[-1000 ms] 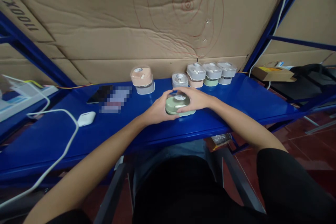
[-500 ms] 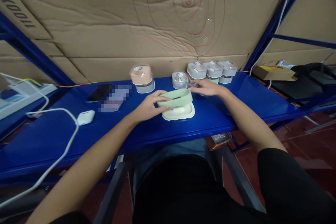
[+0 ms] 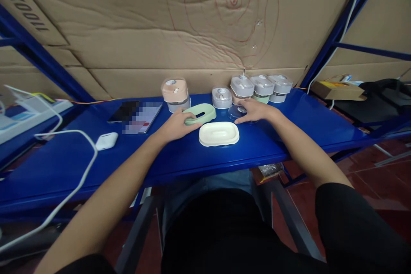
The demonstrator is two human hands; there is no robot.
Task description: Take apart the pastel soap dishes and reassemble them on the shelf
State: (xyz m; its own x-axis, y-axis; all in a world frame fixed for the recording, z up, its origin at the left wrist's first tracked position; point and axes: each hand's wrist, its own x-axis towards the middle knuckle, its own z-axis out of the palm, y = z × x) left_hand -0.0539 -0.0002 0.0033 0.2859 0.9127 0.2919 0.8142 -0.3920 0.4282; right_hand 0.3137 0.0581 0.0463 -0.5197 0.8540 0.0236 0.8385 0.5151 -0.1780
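Observation:
My left hand [image 3: 180, 126] grips the left end of a green oval piece [image 3: 209, 112] with a slot in its middle, low over the blue table. A cream oval base [image 3: 219, 133] lies between my hands, nearer the front edge. My right hand [image 3: 255, 111] has its fingers around a clear lid [image 3: 235, 112], which lies on the table right of the green piece. Behind the lid stands a small grey box with a clear cover [image 3: 221, 97].
Stacked boxes [image 3: 242, 86] line the back right, and a peach box on a grey one [image 3: 175, 90] stands back left. Phones [image 3: 150, 116], a white earphone case [image 3: 107, 141] and a white cable [image 3: 84, 175] lie left. Cardboard [image 3: 144, 51] rises behind the blue table [image 3: 180, 158].
My left hand has moved the green piece left and down, off the cream base, which now shows whole. The clear lid is lower, near the table, under my right hand.

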